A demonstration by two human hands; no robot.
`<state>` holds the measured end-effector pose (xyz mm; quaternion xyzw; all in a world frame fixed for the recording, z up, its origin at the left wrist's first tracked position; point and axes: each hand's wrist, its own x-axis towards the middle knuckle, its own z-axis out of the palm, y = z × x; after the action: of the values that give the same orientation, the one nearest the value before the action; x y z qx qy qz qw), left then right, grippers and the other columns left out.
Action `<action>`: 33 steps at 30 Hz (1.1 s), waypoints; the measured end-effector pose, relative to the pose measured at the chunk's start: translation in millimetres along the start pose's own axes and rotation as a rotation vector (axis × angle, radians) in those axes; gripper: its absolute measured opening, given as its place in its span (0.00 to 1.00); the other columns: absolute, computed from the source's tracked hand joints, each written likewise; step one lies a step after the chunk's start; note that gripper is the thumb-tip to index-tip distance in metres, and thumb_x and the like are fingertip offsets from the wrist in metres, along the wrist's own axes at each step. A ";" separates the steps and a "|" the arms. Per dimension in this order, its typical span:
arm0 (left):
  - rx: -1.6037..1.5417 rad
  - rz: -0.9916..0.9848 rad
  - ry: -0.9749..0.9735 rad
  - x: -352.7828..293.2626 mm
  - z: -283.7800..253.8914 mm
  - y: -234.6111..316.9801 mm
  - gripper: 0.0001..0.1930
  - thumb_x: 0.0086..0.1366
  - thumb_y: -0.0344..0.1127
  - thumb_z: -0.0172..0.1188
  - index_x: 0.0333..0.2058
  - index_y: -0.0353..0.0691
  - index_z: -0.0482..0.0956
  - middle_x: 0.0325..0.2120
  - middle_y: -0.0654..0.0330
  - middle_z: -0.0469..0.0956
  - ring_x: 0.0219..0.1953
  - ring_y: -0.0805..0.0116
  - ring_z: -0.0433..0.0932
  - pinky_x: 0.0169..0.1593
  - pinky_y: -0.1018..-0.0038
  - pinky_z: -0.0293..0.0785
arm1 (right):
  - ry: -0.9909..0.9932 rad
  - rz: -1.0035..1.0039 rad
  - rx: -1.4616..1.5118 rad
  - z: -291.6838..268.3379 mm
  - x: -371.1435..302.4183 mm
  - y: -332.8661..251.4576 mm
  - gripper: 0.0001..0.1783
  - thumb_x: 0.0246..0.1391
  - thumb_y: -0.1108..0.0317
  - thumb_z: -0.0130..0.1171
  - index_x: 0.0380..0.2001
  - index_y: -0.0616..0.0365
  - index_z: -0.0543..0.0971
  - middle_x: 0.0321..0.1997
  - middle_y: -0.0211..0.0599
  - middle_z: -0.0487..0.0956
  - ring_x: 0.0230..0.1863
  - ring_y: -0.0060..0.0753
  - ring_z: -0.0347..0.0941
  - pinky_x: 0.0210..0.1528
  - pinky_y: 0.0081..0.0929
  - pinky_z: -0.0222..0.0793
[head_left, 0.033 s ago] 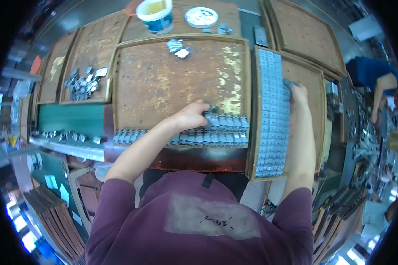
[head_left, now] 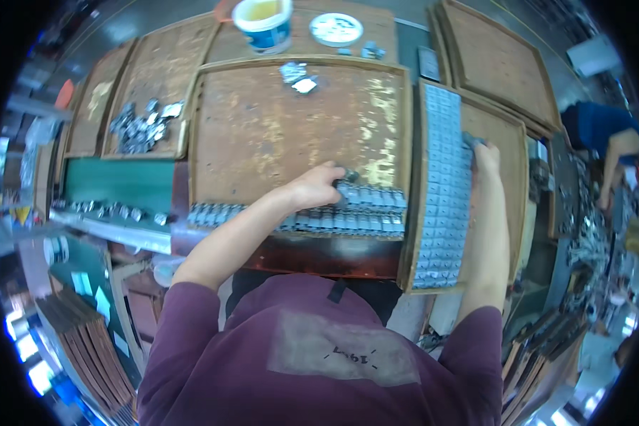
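My left hand [head_left: 315,187] is over the middle wooden tray [head_left: 263,128], its fingers closed on a small dark grey metal part [head_left: 350,175]. Just under those fingertips, small grey metal parts [head_left: 373,197] stand in tight rows along the tray's near edge, some hidden by my left forearm. Over on the right, my right hand [head_left: 485,157] pinches a small grey metal part [head_left: 468,140] at the right side of a long block of such parts [head_left: 440,192]. That block fills the left half of the narrow right tray [head_left: 503,192].
Shiny loose pieces [head_left: 298,77] lie at the middle tray's far end. Beyond it stand a blue-and-white bucket [head_left: 264,28] and a round white lid [head_left: 336,30]. A left tray [head_left: 131,71] holds a metal heap [head_left: 142,128]. At far right, a person in blue [head_left: 603,131] bends over.
The whole picture has shifted slightly. Relative to the trays, both hands stay in nearly the same places, with their fingers still closed.
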<state>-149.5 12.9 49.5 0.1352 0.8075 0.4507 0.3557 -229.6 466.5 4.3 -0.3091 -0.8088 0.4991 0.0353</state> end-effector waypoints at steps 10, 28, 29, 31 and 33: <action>0.143 0.007 0.118 -20.9 6.8 -3.8 0.24 0.52 0.33 0.60 0.49 0.29 0.74 0.49 0.43 0.70 0.54 0.43 0.71 0.59 0.61 0.67 | -0.053 -0.287 0.772 36.1 -88.4 -75.2 0.12 0.61 0.70 0.61 0.45 0.59 0.73 0.42 0.39 0.79 0.35 0.38 0.78 0.35 0.32 0.71; 0.326 -0.857 1.067 -268.1 -110.4 -204.6 0.19 0.56 0.38 0.57 0.46 0.41 0.77 0.41 0.41 0.81 0.47 0.47 0.80 0.50 0.58 0.76 | -0.395 -0.240 0.589 36.8 -285.0 -60.6 0.18 0.63 0.72 0.57 0.55 0.66 0.74 0.48 0.39 0.79 0.42 0.30 0.79 0.40 0.24 0.79; 0.256 -0.786 1.132 -267.5 -108.9 -206.8 0.20 0.56 0.37 0.57 0.48 0.41 0.78 0.41 0.42 0.81 0.46 0.48 0.81 0.51 0.59 0.76 | -0.434 -0.269 0.537 39.6 -289.8 -63.0 0.18 0.62 0.72 0.58 0.54 0.66 0.74 0.48 0.39 0.78 0.43 0.30 0.79 0.41 0.25 0.79; 0.123 -0.575 1.189 -260.3 -101.9 -196.8 0.19 0.58 0.29 0.56 0.49 0.39 0.77 0.43 0.48 0.82 0.45 0.55 0.82 0.49 0.64 0.77 | -0.438 -0.245 0.517 43.9 -304.0 -73.0 0.19 0.61 0.72 0.60 0.55 0.65 0.74 0.47 0.38 0.78 0.43 0.29 0.78 0.43 0.25 0.78; -0.802 0.105 1.067 -248.2 -86.3 -157.4 0.18 0.60 0.22 0.56 0.50 0.37 0.77 0.45 0.55 0.82 0.44 0.65 0.82 0.47 0.71 0.78 | -0.431 -0.244 0.589 62.8 -332.4 -95.3 0.19 0.60 0.71 0.60 0.54 0.64 0.74 0.44 0.36 0.79 0.41 0.27 0.78 0.42 0.26 0.78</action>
<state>-17.2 -263.0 61.5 -0.2099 0.6350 0.7377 -0.0922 -28.8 209.7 135.6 -0.0752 -0.6504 0.7558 0.0107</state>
